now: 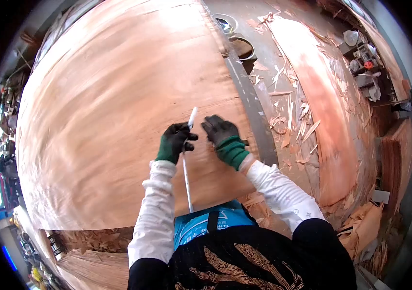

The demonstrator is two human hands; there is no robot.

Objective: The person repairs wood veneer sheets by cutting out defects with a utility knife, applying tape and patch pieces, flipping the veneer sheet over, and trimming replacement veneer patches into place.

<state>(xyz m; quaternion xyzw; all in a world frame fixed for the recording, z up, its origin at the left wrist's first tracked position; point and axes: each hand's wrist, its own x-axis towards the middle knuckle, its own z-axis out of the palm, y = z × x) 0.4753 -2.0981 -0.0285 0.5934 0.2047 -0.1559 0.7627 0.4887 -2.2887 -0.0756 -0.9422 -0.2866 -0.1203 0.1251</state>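
Black shirt [259,258] with a gold feather-like pattern occupies the position nearest the camera; a blue apron [218,221] with light printing and a dark strap shows just beyond it. Both forearms extend forward in white sleeves [153,212]. Both hands wear black gloves with green cuffs.

Left hand [174,141]: fingers curled around a slender white strip [188,188]. One end projects above the grip; the lower length runs down toward the apron. Whether both lengths form one continuous piece cannot be determined.

Right hand [220,131]: positioned just beside the left, back of the glove toward the camera, fingers extended and close together. The palm is hidden; whether it holds anything, or touches the surface below, cannot be determined.

Work surface: a broad, reddish-tan wood veneer sheet [114,116] lies beneath both hands and the strip. A grey rail [244,89] borders its right edge.

Surroundings: beyond the rail stands a round bucket [242,47]. On the floor, a long veneer strip [326,116] lies among torn veneer scraps [285,128]. A veneer stack [397,157] stands at far right; another layered pile [94,265] lies at lower left.
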